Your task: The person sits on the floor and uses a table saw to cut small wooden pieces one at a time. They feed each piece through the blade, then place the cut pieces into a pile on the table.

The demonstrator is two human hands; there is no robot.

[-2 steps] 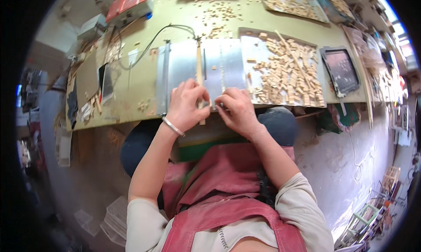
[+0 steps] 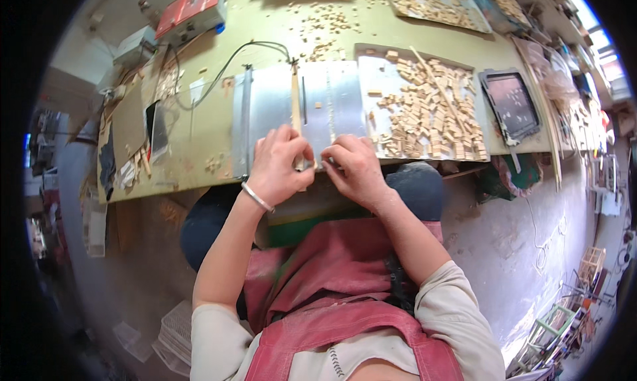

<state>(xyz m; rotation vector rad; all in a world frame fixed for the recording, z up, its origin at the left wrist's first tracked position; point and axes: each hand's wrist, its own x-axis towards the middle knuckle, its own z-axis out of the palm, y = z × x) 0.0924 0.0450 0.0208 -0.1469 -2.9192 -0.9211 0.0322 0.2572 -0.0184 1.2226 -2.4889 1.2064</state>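
Observation:
My left hand (image 2: 282,165), with a bangle at the wrist, is closed at the near edge of a metal plate (image 2: 271,92). Its fingers grip a narrow wooden strip (image 2: 296,105) that runs away from me along the plate; part of the strip is hidden under the hand. Close beside it, my right hand (image 2: 355,168) has thumb and forefinger pinched together at the same edge. Whatever sits in that pinch is too small or hidden to make out. One small wooden block (image 2: 318,105) lies on the plate, right of a dark slot (image 2: 304,101).
Right of the plate, a tray (image 2: 373,72) holds many small wooden blocks (image 2: 431,109) and a long stick. Further right lies a black-framed panel (image 2: 511,105). A black cable (image 2: 222,72) loops behind the plate; a red box (image 2: 192,12) stands back left. Loose blocks (image 2: 325,19) litter the table's far side.
The whole view has shifted slightly. The near end of the wooden strip below my left hand shows less than before. Both hands keep nearly the same pose.

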